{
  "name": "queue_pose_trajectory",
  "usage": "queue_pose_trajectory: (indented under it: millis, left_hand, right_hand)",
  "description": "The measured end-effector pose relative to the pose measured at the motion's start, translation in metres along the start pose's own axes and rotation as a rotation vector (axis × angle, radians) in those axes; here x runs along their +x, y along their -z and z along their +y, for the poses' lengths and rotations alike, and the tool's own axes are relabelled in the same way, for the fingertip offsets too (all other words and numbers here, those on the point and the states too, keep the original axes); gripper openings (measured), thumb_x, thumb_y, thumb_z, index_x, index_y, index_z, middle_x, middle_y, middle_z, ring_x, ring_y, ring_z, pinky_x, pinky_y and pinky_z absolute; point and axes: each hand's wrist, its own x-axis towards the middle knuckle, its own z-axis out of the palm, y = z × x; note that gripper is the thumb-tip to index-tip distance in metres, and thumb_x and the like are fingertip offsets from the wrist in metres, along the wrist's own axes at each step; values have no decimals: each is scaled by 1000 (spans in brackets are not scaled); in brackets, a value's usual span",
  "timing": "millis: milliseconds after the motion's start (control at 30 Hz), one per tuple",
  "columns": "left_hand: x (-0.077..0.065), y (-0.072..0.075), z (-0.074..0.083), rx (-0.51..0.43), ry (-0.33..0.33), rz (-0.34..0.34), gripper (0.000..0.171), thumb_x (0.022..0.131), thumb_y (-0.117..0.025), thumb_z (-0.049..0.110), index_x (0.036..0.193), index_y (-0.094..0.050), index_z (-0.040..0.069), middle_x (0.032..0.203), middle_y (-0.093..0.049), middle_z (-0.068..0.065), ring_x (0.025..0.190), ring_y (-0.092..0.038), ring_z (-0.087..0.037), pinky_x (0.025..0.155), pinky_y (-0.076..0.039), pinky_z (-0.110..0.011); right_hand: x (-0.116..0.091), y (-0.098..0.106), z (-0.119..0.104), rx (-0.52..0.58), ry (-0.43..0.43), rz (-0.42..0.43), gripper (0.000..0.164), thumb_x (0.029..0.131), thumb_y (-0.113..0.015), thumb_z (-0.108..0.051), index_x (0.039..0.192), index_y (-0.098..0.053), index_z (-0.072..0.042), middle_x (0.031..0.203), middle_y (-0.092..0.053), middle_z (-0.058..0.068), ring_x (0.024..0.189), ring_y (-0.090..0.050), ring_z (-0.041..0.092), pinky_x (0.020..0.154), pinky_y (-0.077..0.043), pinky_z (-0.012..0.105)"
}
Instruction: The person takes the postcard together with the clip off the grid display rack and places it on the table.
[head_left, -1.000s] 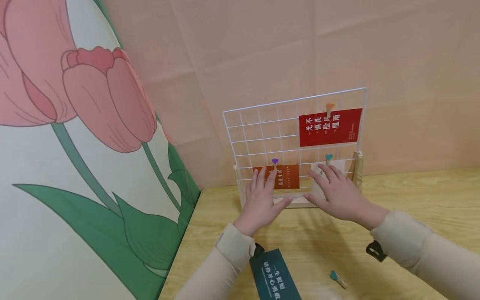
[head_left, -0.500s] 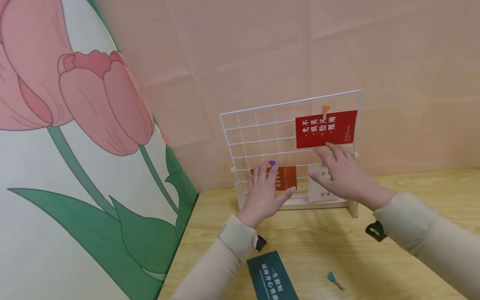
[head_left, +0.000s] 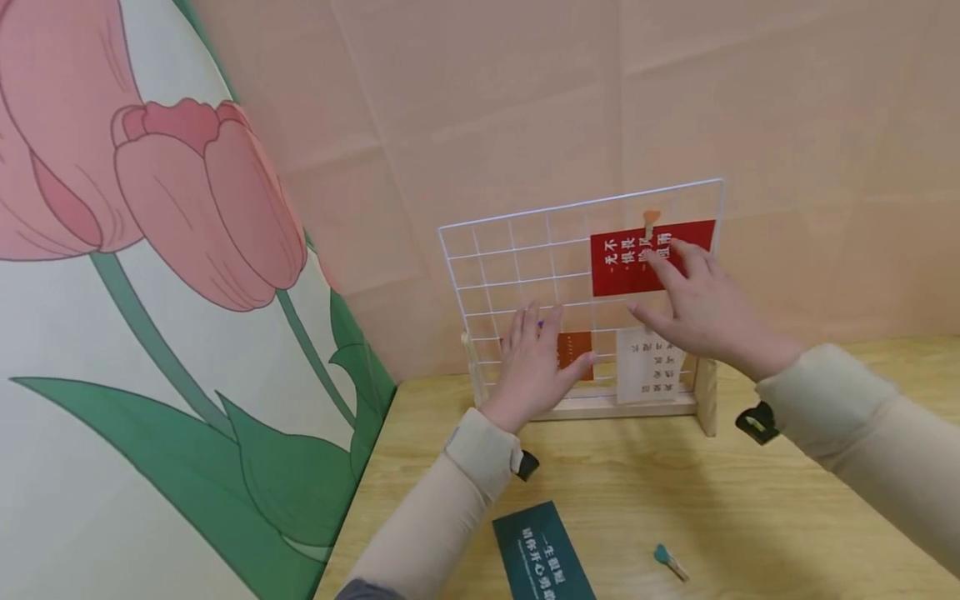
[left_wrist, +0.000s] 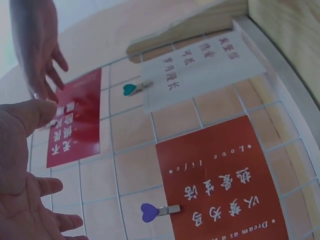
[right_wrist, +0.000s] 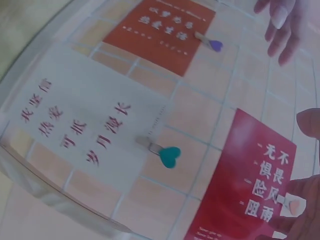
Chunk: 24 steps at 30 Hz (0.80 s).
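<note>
My left hand (head_left: 531,367) hovers with spread fingers before the orange-red card (head_left: 576,354), which a purple heart clothespin (left_wrist: 156,211) fastens to a white wire grid (head_left: 517,271). Higher up on the right, my right hand (head_left: 708,304) reaches over the red card (head_left: 609,275), its fingers extended. Those fingertips are close to the peach heart clothespin (head_left: 651,220) at that card's top. Below it hangs a white card (head_left: 643,371), with a teal heart clothespin (right_wrist: 167,155) at its upper edge. In the head view that clothespin is hidden behind the right hand.
The grid stands in a wooden base (head_left: 630,411) on the wood-grain table (head_left: 600,475). Nearer lie a dark green card (head_left: 543,550) and a loose teal heart clothespin (head_left: 670,562). Pink cloth (head_left: 510,117) hangs behind; a tulip-print panel (head_left: 187,350) borders the left.
My right hand has risen from the white card to the red card, uncovering the white one. The left hand has stayed by the orange-red card, shifting slightly up.
</note>
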Motion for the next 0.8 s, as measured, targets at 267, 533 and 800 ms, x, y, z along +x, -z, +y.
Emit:
queue_pose_trajectory:
  millis: [267, 533, 800]
  left_hand:
    - [13, -1, 13, -6, -15, -35, 83, 100, -58, 58, 163, -25, 15, 170, -14, -16, 156, -11, -35, 121, -19, -59]
    - [22, -2, 26, -27, -5, -75, 83, 101, -59, 55, 164, -22, 16, 171, -10, -14, 156, -10, -35, 121, -20, -58]
    - [30, -5, 28, -45, -24, -45, 86, 101, -60, 53, 166, -16, 17, 171, -10, -15, 157, -9, -35, 121, -21, -56]
  right_hand:
    - [6, 15, 0, 15, -36, 22, 85, 99, -65, -42, 162, -23, -2, 162, -11, 36, 141, -18, 64, 105, -23, 81]
    - [16, 29, 6, 21, -45, 66, 82, 98, -66, -41, 160, -26, -5, 159, -15, 38, 137, -24, 65, 102, -27, 82]
    - [26, 40, 10, -20, -29, 63, 79, 99, -64, -41, 158, -27, -4, 156, -21, 41, 135, -26, 67, 108, -23, 78]
